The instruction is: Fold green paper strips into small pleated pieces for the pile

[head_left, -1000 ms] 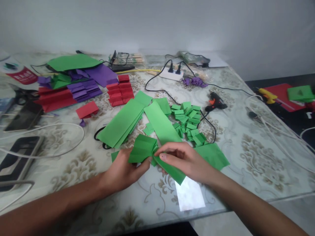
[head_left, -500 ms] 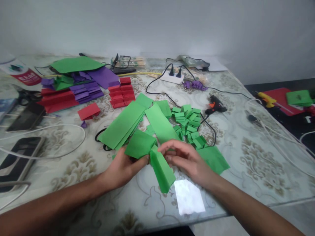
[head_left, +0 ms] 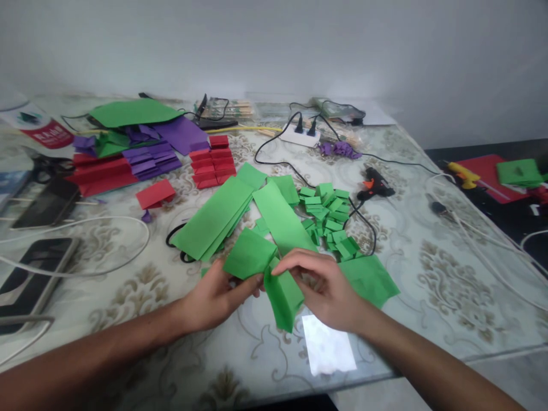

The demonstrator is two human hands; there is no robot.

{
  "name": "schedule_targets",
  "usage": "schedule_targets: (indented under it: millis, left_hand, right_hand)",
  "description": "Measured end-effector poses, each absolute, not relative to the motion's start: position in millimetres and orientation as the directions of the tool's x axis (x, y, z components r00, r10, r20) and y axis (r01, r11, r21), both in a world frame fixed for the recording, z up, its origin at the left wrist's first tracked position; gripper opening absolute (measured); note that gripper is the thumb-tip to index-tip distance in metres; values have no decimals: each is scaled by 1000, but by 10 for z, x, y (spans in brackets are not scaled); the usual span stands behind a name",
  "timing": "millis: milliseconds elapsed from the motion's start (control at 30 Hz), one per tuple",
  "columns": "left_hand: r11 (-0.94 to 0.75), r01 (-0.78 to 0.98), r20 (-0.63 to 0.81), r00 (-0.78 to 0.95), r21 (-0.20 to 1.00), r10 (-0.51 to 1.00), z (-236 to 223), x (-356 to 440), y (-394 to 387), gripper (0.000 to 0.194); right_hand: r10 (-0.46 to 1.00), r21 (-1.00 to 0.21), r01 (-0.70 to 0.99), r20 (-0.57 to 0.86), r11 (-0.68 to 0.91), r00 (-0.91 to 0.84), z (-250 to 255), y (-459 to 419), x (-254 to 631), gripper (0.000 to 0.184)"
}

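Observation:
A folded piece of green paper (head_left: 250, 253) is held above the table's near middle, one flap hanging down toward me. My left hand (head_left: 220, 294) pinches it from the left, thumb near the centre crease. On the other side, my right hand (head_left: 323, 285) grips the hanging flap, its index finger pressed along the fold; part of the thumb is hidden. Just beyond lie a stack of green paper strips (head_left: 214, 220) and a single wide green strip (head_left: 285, 220). A pile of small folded green pieces (head_left: 327, 214) sits to their right. Near my right wrist lies a green sheet (head_left: 372, 279).
Red folded papers (head_left: 212, 162) and purple folded papers (head_left: 152, 160) lie at the back left. Scissors (head_left: 49, 165) and a phone (head_left: 36, 279) are on the left. A black glue gun (head_left: 375, 184) and a white power strip (head_left: 299, 135) with cords stand further back.
My right index finger has moved onto the hanging flap's fold, and the hand now wraps that flap. The green paper has shifted slightly right.

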State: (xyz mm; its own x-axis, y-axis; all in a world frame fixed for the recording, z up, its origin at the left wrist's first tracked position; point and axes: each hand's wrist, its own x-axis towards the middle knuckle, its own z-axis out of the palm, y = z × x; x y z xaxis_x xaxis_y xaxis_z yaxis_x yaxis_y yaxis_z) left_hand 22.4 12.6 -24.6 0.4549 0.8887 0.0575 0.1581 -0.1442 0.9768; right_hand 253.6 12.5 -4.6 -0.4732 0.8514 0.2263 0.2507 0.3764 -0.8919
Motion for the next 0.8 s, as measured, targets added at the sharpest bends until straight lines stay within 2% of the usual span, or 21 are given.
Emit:
schedule_targets:
  millis: [200, 300, 467, 800]
  left_hand:
    - [-121, 231, 1, 462, 965, 887, -182, 213, 111, 37]
    - [-99, 219, -12, 454, 971, 891, -170, 227, 109, 35]
    - [-93, 186, 0, 444, 978, 896, -190, 248, 118, 31]
    - [53, 207, -133, 396, 977, 908, -235, 230, 101, 28]
  right_hand:
    - [777, -791, 248, 395, 559, -490, -80, 89, 2521, 28]
    - [737, -733, 260, 453, 628, -502, -114, 73, 2513, 30]
    - [705, -699, 265, 467, 664, -534, -135, 62, 2508, 31]
    - [706, -700, 254, 485, 667, -517, -162, 49, 2497, 33]
